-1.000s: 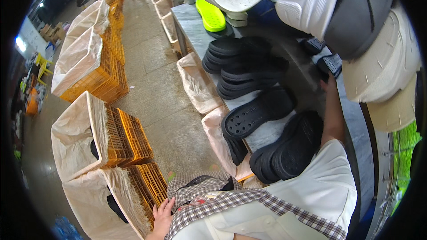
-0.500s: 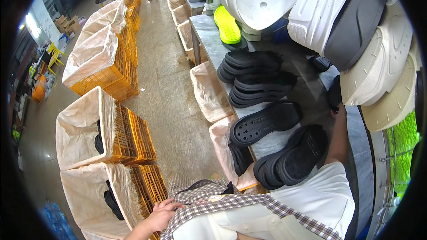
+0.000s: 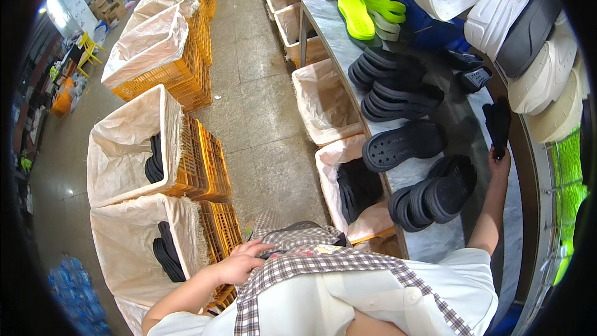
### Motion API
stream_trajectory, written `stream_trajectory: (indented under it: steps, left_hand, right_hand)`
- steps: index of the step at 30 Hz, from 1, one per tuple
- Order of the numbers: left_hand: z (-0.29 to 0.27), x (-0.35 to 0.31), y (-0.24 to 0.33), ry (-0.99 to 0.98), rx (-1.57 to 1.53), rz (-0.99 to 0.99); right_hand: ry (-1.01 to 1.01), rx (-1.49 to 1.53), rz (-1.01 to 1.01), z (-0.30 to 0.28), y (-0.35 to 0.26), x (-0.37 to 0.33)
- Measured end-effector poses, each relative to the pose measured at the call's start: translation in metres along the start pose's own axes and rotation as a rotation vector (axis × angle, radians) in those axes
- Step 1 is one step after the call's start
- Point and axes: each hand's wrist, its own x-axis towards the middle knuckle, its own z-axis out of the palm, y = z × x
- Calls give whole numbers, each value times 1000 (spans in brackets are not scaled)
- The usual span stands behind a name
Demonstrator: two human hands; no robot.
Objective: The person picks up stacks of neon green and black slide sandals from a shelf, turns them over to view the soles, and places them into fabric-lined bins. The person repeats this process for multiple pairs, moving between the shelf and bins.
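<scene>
My right hand (image 3: 499, 163) reaches to the right side of the grey tabletop (image 3: 435, 43), its fingers closed on the lower end of a dark, narrow black piece (image 3: 497, 126); its exact kind is unclear. My left hand (image 3: 242, 262) rests against the checked apron (image 3: 348, 264), fingers stretched out and holding nothing. Black shoe soles lie along the table between my arms: a near pile (image 3: 435, 193), a single sole with holes (image 3: 404, 144) and two stacks farther off, the nearer one (image 3: 401, 99) below the other (image 3: 385, 67).
Lined orange crates (image 3: 134, 149) stand along the left aisle, two with black soles inside. More lined bins (image 3: 326, 99) line the table's left edge; the nearest holds black soles (image 3: 357, 190). Neon yellow soles (image 3: 356, 15) lie at the far end. White, grey and beige soles (image 3: 541, 74) hang at right.
The view has shifted, so the table and crates appear lower and more of the near bin shows. My right hand has come into clearer sight with the black piece. My left stays at the apron.
</scene>
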Motion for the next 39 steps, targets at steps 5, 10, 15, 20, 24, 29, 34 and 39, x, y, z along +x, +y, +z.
stream_trajectory:
  steps: [5, 10, 15, 20, 24, 29, 34, 39]
  left_hand:
    - [-45, -17, -40, -143, -125, 201]
    - [-118, -26, -65, 427, -398, 27]
    - [-136, 36, -33, 491, -700, 414]
    - [-145, 85, 9, 449, -1400, 575]
    - [-165, 91, -14, 738, -1618, 656]
    - [-168, 73, -56, 673, -1604, 728]
    - [-157, 63, -70, 468, -1647, 812]
    - [-146, 60, -82, 334, -1738, 774]
  right_hand:
    - [-293, 22, 283, 47, 3, -184]
    - [-451, -83, 300, 77, 58, -378]
    - [-525, -447, 267, 127, 142, -506]
    - [-1006, -1058, -261, 163, 261, -555]
    - [-1167, -1336, -616, 159, 325, -579]
    - [-1219, -1064, -511, 165, 356, -602]
    - [-1174, -837, -98, 198, 358, -596]
    - [-1182, -643, 231, 207, 355, -606]
